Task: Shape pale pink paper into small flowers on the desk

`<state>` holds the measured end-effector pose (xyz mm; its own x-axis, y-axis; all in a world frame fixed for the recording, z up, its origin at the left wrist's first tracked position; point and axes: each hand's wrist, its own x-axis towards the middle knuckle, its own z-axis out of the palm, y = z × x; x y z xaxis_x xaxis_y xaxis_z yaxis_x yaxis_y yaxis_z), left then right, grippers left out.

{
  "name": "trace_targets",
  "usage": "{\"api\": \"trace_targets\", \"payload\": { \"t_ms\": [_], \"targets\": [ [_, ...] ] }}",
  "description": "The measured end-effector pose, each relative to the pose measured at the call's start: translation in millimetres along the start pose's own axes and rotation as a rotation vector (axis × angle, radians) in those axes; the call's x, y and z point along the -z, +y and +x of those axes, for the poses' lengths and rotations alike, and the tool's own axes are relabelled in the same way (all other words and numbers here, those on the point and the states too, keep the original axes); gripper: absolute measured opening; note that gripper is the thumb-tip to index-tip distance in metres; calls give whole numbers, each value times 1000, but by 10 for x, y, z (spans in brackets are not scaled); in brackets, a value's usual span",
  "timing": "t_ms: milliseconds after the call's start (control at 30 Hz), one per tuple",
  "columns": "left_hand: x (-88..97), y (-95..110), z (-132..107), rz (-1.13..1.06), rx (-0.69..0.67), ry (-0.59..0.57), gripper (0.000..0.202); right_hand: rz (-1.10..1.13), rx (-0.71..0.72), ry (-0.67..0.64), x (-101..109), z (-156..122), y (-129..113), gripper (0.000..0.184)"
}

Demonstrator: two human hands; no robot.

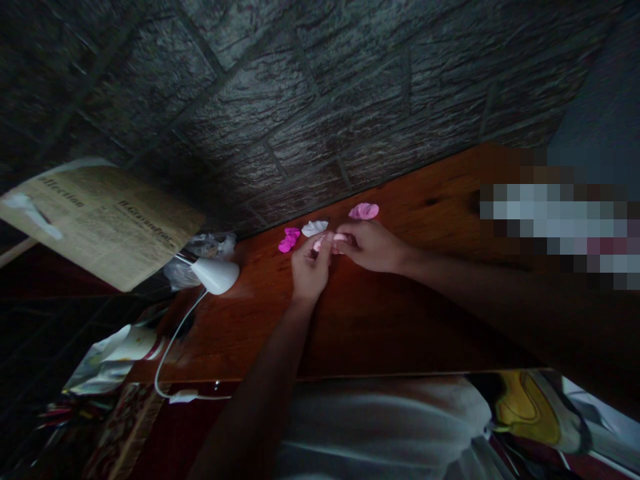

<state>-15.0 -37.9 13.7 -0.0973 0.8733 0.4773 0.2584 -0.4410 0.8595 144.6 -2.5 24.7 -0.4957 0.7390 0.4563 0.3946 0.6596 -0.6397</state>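
Over the wooden table, my left hand and my right hand meet, fingertips closed around a small pale pink lump. It looks soft, like modelling clay, though its exact kind is hard to tell in the dim light. My fingers cover part of it. Just beyond the left hand lie a crumpled magenta piece and a crumpled white piece. A flattened pink piece rests behind the right hand, apart from it.
On the left of the table stands a lamp with a white base and a print-covered shade. Its white cord hangs over the edge. A clear plastic bag sits behind it. The stone-patterned wall borders the table's back.
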Motion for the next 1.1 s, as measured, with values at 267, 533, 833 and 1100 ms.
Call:
{"api": "trace_targets", "payload": {
  "t_ms": [267, 533, 833, 1100],
  "targets": [
    [-54, 30, -14, -11, 24, 71, 5, 12, -81, 97, -12, 75, 68, 23],
    [-121, 52, -43, -13, -12, 137, 22, 269, -343, 214, 50, 122, 123, 20],
    [56, -6, 126, -333, 391, 490, 43, 496, -460, 347, 153, 141, 315, 11],
    [-13, -13, 103, -338, 430, 351, 40, -45, -90, 34, -7, 13, 165, 18]
  ]
}}
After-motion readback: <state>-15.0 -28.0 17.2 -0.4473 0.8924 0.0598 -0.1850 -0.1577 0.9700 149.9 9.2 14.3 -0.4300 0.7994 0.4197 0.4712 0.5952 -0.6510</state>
